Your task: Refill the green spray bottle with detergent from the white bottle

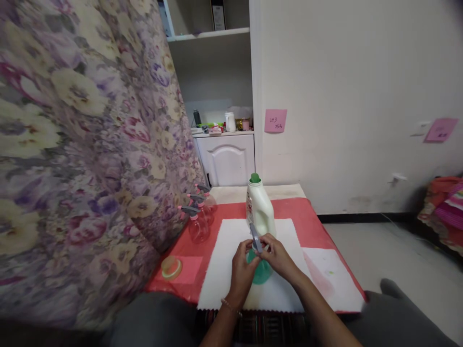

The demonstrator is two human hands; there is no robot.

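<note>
A green spray bottle (262, 274) with a grey trigger head (255, 238) stands on the white cloth (220, 270) in front of me. Closed round the base of the trigger head from the left is my left hand (243, 264). My right hand (278, 255) grips the same part from the right, its fingers near the neck. Just behind the hands is a large white jug (263, 207) with a green top (255, 178). The fingers partly cover the bottle's neck, so I cannot see whether the head is fully seated.
Several pink spray bottles (198, 228) with grey triggers stand at the table's left. A round tape roll (171, 267) lies on a pink paper (191, 271) near the front left. A stained white sheet (340, 279) covers the right side. A floral curtain (90, 144) hangs beside the table.
</note>
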